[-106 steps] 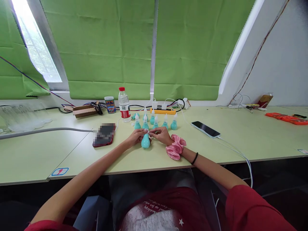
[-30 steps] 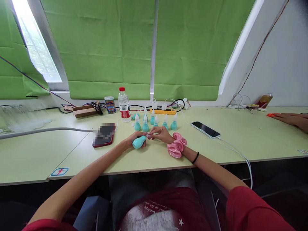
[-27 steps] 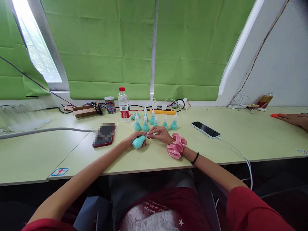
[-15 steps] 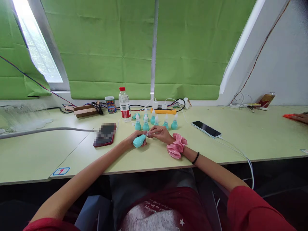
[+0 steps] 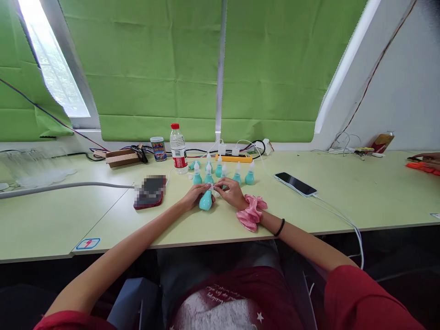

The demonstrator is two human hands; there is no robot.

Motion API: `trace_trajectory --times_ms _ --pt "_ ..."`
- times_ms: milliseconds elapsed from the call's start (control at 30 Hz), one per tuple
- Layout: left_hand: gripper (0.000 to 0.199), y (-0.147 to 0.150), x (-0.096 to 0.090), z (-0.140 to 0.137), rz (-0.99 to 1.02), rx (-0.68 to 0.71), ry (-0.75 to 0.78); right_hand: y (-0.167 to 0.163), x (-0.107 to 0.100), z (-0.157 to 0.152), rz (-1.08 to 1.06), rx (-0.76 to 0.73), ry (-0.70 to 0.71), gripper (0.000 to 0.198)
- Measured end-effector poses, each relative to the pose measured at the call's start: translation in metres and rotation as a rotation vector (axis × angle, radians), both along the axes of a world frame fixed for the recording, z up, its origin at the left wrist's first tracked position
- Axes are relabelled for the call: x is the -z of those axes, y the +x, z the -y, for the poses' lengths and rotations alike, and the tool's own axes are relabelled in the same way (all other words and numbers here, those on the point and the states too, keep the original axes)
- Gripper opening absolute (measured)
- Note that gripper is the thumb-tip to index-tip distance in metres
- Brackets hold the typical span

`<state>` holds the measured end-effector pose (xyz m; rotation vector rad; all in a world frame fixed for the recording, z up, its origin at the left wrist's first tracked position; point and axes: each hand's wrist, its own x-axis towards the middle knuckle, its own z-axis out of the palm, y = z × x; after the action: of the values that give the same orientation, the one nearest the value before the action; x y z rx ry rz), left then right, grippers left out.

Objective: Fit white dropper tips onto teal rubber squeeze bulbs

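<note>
A teal bulb nasal aspirator (image 5: 205, 201) lies in my left hand (image 5: 193, 198), its rounded end toward me and its clear tip (image 5: 211, 187) facing away. My left fingers are closed around the neck. With thumb and forefinger, my right hand (image 5: 232, 192) pinches at the clear tip; the fingertips partly hide it. A small whitish piece (image 5: 217, 194) shows just under the right fingers, too small to name. Beyond my hands several like aspirators (image 5: 249, 174) stand upright with tips up, and a teal piece (image 5: 194, 164) lies on its side behind them.
A bottle (image 5: 179, 153) and a can (image 5: 158, 149) stand behind left. One phone (image 5: 150, 191) lies left, another phone (image 5: 295, 183) right, both with cables. An orange power strip (image 5: 234, 158) is at the back. At the far right another person's hand (image 5: 429, 156) is by an orange item (image 5: 424, 167).
The held aspirator has swung from slanting left to pointing almost straight away from me, shifting slightly right. My right fingers remain at its tip. The other person's hand has moved at far right.
</note>
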<state>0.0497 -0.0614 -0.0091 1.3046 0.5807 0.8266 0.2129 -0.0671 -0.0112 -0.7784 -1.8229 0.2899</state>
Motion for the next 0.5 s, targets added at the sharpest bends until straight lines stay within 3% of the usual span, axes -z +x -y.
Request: trace_trajectory --times_ms 233,500 --pt "0.023 0.002 -0.003 0.0 -0.008 -0.031 -0.023 -0.001 0.002 0.0 0.019 0.048 -0.019 0.021" --pt "0.025 0.002 -0.01 0.004 -0.04 0.058 -0.088 0.001 -0.005 0.008 0.016 -0.079 -0.074 0.024"
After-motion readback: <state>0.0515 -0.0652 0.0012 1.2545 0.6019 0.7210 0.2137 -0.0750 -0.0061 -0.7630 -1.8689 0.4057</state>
